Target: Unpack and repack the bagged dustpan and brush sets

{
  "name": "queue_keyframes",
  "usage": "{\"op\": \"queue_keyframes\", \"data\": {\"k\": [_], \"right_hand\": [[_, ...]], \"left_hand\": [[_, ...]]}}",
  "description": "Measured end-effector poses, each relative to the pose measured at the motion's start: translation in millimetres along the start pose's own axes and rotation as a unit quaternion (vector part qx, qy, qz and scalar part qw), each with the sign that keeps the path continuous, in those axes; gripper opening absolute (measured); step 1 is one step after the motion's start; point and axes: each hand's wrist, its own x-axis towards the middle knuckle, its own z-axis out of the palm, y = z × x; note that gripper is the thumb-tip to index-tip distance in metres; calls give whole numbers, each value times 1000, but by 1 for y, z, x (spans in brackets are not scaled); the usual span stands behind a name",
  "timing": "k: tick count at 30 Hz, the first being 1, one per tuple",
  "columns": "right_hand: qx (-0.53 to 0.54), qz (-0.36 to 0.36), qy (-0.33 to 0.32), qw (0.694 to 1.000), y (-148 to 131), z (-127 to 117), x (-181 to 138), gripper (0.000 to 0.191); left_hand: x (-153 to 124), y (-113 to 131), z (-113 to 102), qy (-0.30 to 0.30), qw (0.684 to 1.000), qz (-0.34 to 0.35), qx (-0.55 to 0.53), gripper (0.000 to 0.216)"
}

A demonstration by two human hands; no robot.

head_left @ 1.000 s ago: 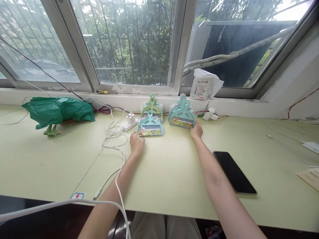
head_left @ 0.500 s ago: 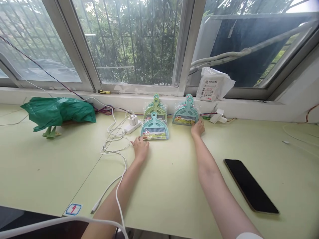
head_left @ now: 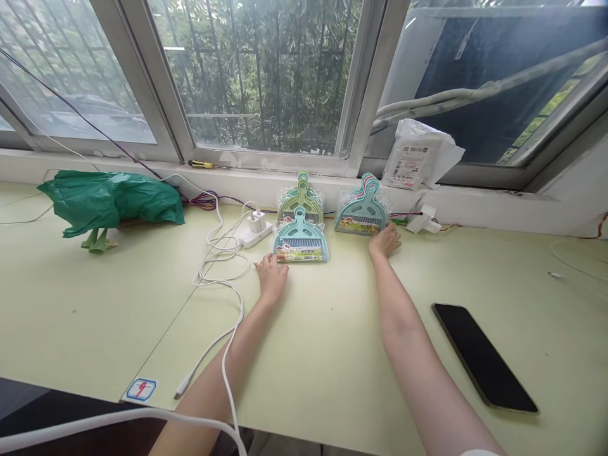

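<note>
A clear-wrapped light-blue dustpan with a brush stands in front of a green dustpan near the window wall. My left hand rests on the table at the front dustpan's lower left corner, fingers apart, fingertips touching its edge. To the right, several wrapped dustpans stand stacked, a blue-green dustpan in front and a pink edge showing behind. My right hand lies at that stack's lower right corner with its fingers apart. Its fingertips are partly hidden against the wrapper, and neither hand lifts anything.
Left of the dustpans are a white power strip and tangled white cable. A green plastic bag lies farther left. A black phone lies at right. A white package and yellow-handled screwdriver sit on the sill.
The view has tilted and shifted slightly, so everything appears a little farther right and higher. My right hand's fingers look slightly more spread; the dustpans show no clear movement.
</note>
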Motion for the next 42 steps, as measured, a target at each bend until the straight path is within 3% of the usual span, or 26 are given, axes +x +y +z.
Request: {"op": "queue_keyframes", "data": {"k": [6, 17, 25, 29, 32, 35, 39, 42], "right_hand": [[10, 18, 3, 1000, 4, 3, 2, 37], [46, -26, -7, 999, 7, -2, 0, 45], [95, -10, 76, 992, 5, -11, -5, 39], [125, -108, 134, 977, -2, -25, -19, 30], [141, -182, 84, 970, -17, -35, -46, 28], [133, -216, -48, 966, -35, -43, -86, 29], [157, -207, -229, 938, -43, -56, -136, 35], [230, -179, -273, 917, -31, -73, -152, 33]], "left_hand": [[1, -2, 2, 5, 1000, 1, -4, 30], [0, -2, 0, 15, 1000, 11, -14, 26], [2, -4, 2, 39, 998, 11, -46, 27], [5, -5, 0, 60, 993, -11, -98, 26], [6, -5, -3, 62, 986, -42, -148, 27], [4, -1, -4, 41, 982, -61, -172, 31], [-5, 6, 4, -20, 990, 3, -142, 37], [-11, 9, 9, -29, 993, 42, -103, 40]]}}
